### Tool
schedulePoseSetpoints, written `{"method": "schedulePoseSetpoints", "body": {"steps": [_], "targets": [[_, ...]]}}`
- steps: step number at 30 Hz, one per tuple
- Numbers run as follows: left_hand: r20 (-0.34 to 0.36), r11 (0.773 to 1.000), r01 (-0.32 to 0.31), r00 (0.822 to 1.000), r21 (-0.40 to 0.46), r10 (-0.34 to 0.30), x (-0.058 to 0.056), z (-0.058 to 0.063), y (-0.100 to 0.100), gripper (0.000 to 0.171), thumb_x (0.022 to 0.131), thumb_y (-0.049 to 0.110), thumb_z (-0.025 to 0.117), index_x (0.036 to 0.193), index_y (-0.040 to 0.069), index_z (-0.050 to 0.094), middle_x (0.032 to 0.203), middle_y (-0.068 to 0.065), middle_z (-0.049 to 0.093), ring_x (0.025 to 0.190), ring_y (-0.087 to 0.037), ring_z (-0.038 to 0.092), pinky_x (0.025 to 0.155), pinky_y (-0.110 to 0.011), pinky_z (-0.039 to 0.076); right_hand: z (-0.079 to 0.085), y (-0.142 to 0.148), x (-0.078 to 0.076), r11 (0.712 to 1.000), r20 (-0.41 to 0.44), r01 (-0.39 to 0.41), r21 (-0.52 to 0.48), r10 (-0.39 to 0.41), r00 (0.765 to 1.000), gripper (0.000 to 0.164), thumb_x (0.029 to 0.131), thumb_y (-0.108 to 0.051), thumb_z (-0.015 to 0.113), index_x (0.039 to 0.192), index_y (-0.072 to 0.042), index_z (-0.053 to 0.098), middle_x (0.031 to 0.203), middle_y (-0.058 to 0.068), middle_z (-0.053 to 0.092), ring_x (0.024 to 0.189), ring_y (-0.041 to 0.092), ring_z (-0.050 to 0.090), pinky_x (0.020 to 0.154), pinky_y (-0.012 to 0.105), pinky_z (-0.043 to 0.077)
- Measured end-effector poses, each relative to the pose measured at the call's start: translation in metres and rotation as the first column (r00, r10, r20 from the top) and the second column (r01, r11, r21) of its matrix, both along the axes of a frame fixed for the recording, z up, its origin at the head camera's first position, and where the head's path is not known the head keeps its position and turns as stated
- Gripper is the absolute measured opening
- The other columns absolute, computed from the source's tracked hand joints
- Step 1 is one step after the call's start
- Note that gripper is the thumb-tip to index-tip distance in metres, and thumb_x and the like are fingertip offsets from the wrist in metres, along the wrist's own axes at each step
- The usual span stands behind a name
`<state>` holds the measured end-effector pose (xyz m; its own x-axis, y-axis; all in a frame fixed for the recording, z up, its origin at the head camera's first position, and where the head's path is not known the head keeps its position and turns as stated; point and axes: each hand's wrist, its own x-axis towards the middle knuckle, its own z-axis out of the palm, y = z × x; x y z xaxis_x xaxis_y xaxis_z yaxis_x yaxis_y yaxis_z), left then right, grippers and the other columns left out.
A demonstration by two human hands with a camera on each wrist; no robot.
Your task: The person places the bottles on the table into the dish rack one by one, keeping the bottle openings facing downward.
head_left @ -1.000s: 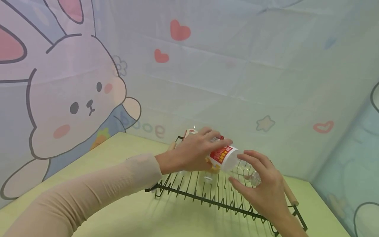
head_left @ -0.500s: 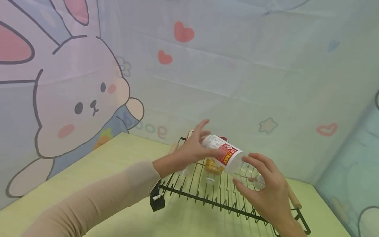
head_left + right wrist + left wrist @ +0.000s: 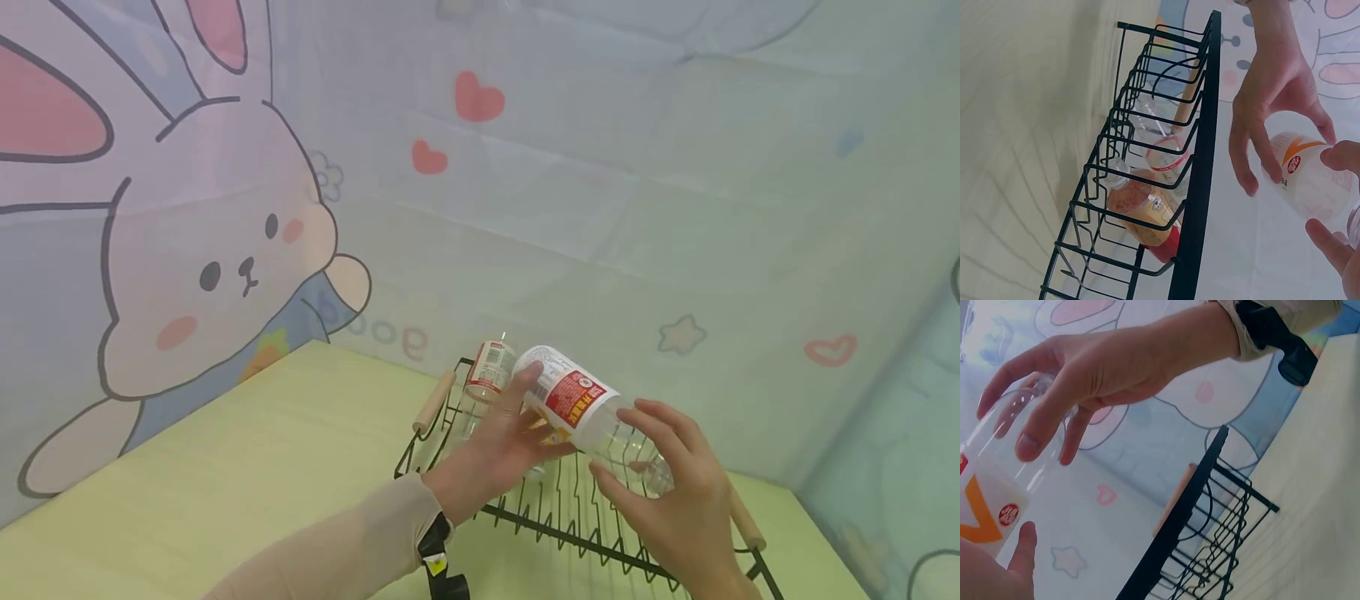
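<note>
A clear plastic bottle with a red and white label is held tilted above a black wire rack. My right hand grips its clear lower end, fingers curled round it. My left hand reaches from below with relaxed fingers that touch the labelled part. The left wrist view shows that left hand spread loosely over the bottle. In the right wrist view the bottle sits between the left hand and my right fingertips.
The rack stands on a pale green table and has wooden handles at both ends. A second labelled bottle and an orange-filled bottle lie in it. A cartoon-print cloth wall closes the back and right.
My left hand has come off the top of the bottle and dropped to its underside. The right hand keeps hold, and the bottle has tilted a little higher.
</note>
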<state>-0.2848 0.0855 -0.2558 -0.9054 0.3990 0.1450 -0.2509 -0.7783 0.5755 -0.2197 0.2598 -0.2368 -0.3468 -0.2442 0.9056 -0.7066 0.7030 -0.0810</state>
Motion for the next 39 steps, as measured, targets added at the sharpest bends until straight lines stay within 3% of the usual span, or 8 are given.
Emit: {"method": "schedulePoseSetpoints", "body": {"steps": [5,14,18,22,29,32,36,39], "targets": [[0.020,0.999,0.004,1.000,0.043,-0.005,0.005,-0.001,0.014,0.060,0.076,0.037,0.067,0.127,0.018,0.040,0.126,-0.007,0.042,0.110,-0.022,0.046,0.090,-0.041,0.043,-0.003,0.002,0.000,1.000,-0.001,0.020,-0.008,-0.020,1.000,0.062,0.053,-0.015,0.083,0.111,-0.017,0.062,0.116,0.004,0.055,0.100,0.018,0.053,0.077,0.004,0.039],[0.011,0.999,-0.046,0.999,-0.019,0.047,0.005,0.000,0.018,0.062,0.073,0.035,0.070,0.125,0.017,0.042,0.124,-0.008,0.045,0.107,-0.023,0.050,0.089,-0.039,0.044,-0.008,0.004,0.000,0.998,0.059,0.064,-0.016,-0.063,0.996,0.063,0.056,-0.020,0.084,0.114,-0.017,0.060,0.120,0.005,0.052,0.104,0.021,0.051,0.080,0.004,0.036],[-0.026,0.995,-0.061,0.998,-0.075,0.060,0.002,0.004,0.016,0.059,0.073,0.036,0.070,0.122,0.015,0.044,0.121,-0.008,0.048,0.103,-0.022,0.052,0.086,-0.037,0.046,-0.009,0.006,0.001,0.999,0.053,0.036,-0.035,-0.034,0.998,0.075,0.053,-0.021,0.086,0.121,-0.015,0.055,0.125,0.004,0.049,0.104,0.020,0.051,0.080,0.005,0.038],[-0.074,0.978,-0.130,0.990,-0.164,0.119,-0.005,0.012,0.014,0.054,0.072,0.034,0.071,0.118,0.017,0.047,0.115,-0.008,0.053,0.097,-0.023,0.057,0.080,-0.038,0.048,-0.011,0.014,0.008,0.992,0.164,0.097,-0.075,-0.084,0.983,0.086,0.055,-0.021,0.085,0.131,-0.021,0.044,0.133,-0.003,0.041,0.111,0.013,0.044,0.082,0.007,0.036],[-0.178,0.885,-0.259,0.963,-0.388,0.204,-0.023,0.022,0.019,0.054,0.068,0.037,0.074,0.112,0.018,0.050,0.105,-0.008,0.061,0.085,-0.026,0.063,0.068,-0.044,0.051,-0.032,0.048,0.022,0.961,0.258,0.231,-0.151,-0.187,0.948,0.084,0.060,-0.014,0.082,0.133,-0.022,0.042,0.132,-0.003,0.043,0.117,0.005,0.039,0.085,0.006,0.031],[-0.224,0.843,-0.299,0.950,-0.447,0.218,-0.030,0.024,0.025,0.052,0.067,0.035,0.076,0.109,0.015,0.052,0.101,-0.008,0.062,0.084,-0.024,0.064,0.067,-0.040,0.052,-0.043,0.062,0.030,0.931,0.329,0.325,-0.165,-0.258,0.908,0.081,0.063,-0.016,0.080,0.133,-0.027,0.041,0.132,-0.004,0.043,0.115,0.007,0.042,0.083,0.003,0.031],[-0.270,0.781,-0.348,0.933,-0.520,0.236,-0.039,0.026,0.032,0.053,0.065,0.036,0.078,0.107,0.016,0.054,0.100,-0.005,0.061,0.082,-0.021,0.064,0.065,-0.039,0.053,-0.051,0.077,0.039,0.900,0.426,0.416,-0.129,-0.328,0.843,0.074,0.073,-0.025,0.073,0.136,-0.029,0.035,0.134,0.003,0.040,0.110,0.025,0.045,0.085,0.038,0.044],[-0.314,0.728,-0.385,0.918,-0.568,0.241,-0.045,0.027,0.035,0.054,0.063,0.036,0.079,0.106,0.016,0.054,0.099,-0.004,0.061,0.082,-0.019,0.063,0.064,-0.038,0.053,-0.053,0.083,0.044,0.888,0.484,0.449,-0.094,-0.354,0.800,0.070,0.079,-0.033,0.067,0.138,-0.029,0.030,0.135,0.008,0.038,0.108,0.032,0.040,0.074,0.062,0.038]]}}
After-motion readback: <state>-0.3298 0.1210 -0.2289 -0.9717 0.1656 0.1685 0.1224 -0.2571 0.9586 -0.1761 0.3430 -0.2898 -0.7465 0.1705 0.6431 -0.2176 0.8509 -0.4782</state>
